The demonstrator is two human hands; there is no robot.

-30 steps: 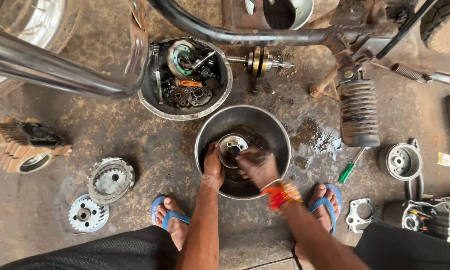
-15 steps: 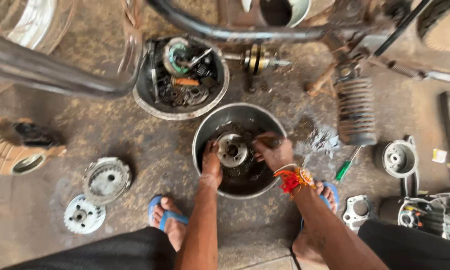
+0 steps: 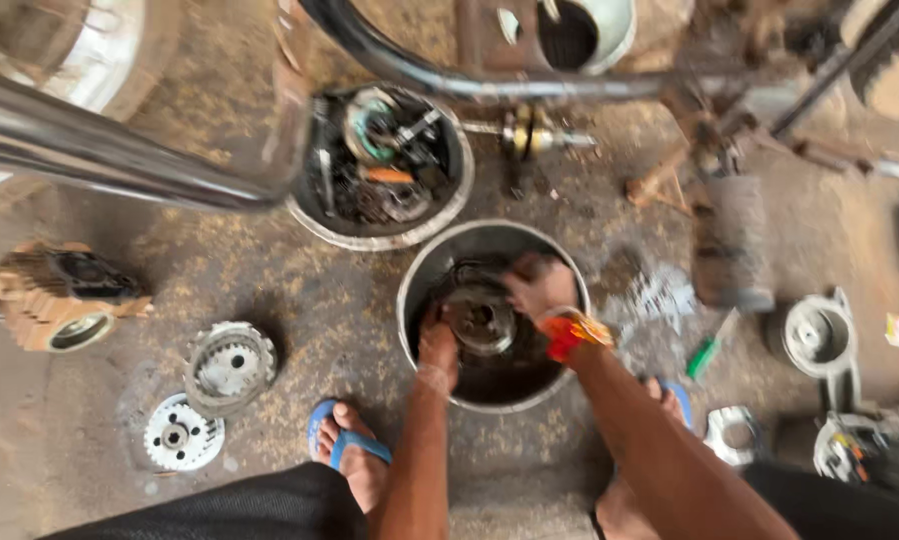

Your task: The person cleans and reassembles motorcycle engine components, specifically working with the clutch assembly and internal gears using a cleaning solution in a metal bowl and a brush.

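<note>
Inside the metal basin (image 3: 419, 275), the round metal part (image 3: 481, 318) lies between both hands, left hand (image 3: 437, 345) gripping its near-left edge, right hand (image 3: 541, 287) closed on its far-right edge.

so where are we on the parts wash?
Two round clutch parts lie out on the floor, possibly done. In hand: left hand and right hand hold a round metal part in the steel basin. Left: the second basin is full of parts.
</note>
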